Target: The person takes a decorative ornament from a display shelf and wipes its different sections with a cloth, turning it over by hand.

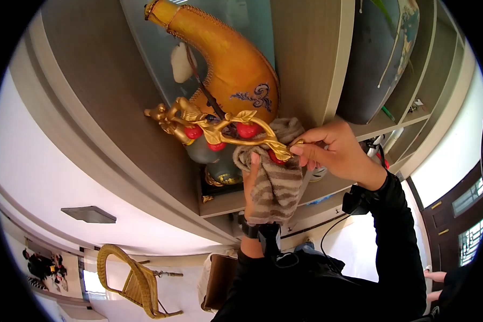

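Fingers of the right hand [335, 153] pinch narrowly at the end of the gold branch ornament [212, 132], while the left hand [250, 188] grips a soft striped cloth [278, 188] against it. Stiff and likely slippery, it looks breakable at its slender leaves, so the thicker stem seems safer to hold; it is before the orange vase [233, 59], by the cabinet [311, 48]

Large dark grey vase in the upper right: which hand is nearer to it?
The right hand. It is just below the vase in the view, pinching the end of the gold leafy ornament; the left hand, holding the brown-and-beige striped cloth, is farther left and lower.
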Available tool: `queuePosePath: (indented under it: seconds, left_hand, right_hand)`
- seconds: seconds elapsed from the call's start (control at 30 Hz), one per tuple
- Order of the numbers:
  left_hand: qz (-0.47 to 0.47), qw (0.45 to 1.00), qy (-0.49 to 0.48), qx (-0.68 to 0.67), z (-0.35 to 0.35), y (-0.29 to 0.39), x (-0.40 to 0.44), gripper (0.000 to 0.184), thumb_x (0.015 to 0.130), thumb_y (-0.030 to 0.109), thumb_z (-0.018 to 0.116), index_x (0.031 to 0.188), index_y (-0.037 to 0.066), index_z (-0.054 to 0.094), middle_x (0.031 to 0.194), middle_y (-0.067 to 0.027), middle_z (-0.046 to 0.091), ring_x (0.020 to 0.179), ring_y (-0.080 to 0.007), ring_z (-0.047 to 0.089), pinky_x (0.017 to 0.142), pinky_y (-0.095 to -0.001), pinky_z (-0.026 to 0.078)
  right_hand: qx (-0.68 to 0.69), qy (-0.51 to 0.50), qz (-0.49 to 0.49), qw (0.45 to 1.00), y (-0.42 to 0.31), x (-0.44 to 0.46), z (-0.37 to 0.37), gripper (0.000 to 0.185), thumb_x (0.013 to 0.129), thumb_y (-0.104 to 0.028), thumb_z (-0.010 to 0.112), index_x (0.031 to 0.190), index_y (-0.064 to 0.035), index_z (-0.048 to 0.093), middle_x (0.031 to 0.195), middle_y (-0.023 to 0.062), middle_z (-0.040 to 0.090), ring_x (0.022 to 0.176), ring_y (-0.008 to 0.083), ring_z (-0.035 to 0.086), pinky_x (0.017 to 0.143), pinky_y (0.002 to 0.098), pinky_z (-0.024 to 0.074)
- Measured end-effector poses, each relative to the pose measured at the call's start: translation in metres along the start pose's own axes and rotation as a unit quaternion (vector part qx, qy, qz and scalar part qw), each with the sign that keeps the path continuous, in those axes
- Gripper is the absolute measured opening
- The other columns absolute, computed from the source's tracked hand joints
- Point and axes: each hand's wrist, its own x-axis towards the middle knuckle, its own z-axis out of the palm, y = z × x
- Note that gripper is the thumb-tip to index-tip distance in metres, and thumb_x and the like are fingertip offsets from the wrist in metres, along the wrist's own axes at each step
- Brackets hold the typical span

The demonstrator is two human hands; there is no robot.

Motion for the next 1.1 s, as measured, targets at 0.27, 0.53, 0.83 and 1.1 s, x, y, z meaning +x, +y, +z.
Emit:
queuePosePath:
  seconds: [0.27,0.53,0.83,1.1]
  left_hand:
    - [0.052,0.994,0.05,0.077,0.001,0.01,0.003,0.037,0.082,0.026,0.047,0.107,-0.001,0.04,0.096,-0.0113,0.051,0.08,-0.019,0.054,0.066,-0.029,0.047]
    - [0.113,0.987,-0.102,-0.056,-0.002,0.032,-0.015,0.053,0.083,0.045,0.032,0.116,0.004,0.036,0.113,-0.0134,0.043,0.098,-0.0246,0.045,0.085,-0.037,0.037]
    - [0.113,0.936,-0.256,-0.213,-0.022,0.057,-0.01,0.053,0.076,0.042,0.041,0.111,0.003,0.044,0.109,-0.0128,0.048,0.098,-0.0274,0.047,0.086,-0.038,0.037]
    - [0.116,0.991,-0.062,-0.008,-0.012,0.055,-0.01,0.032,0.08,0.021,0.044,0.103,-0.001,0.046,0.098,-0.0131,0.053,0.087,-0.0246,0.053,0.073,-0.034,0.045]
  right_hand:
    - [0.017,-0.001,0.003,1.0,-0.002,0.0,0.002,0.014,0.078,-0.009,0.054,0.078,0.0041,0.058,0.058,0.0038,0.056,0.05,0.0058,0.051,0.044,0.0172,0.0395]
    - [0.019,0.008,0.015,1.0,-0.001,0.0,0.002,0.014,0.079,-0.01,0.053,0.079,0.003,0.059,0.058,0.0026,0.055,0.049,0.0048,0.051,0.043,0.0164,0.0386]
    - [0.028,0.009,0.0,1.0,0.001,0.0,0.002,0.022,0.08,-0.017,0.053,0.073,0.0036,0.056,0.057,0.003,0.054,0.047,0.0049,0.049,0.041,0.0179,0.0367]
    - [0.012,-0.005,0.007,1.0,0.001,0.0,0.0,0.016,0.08,-0.012,0.053,0.082,0.0035,0.058,0.059,0.0028,0.055,0.05,0.0046,0.05,0.044,0.0165,0.0396]
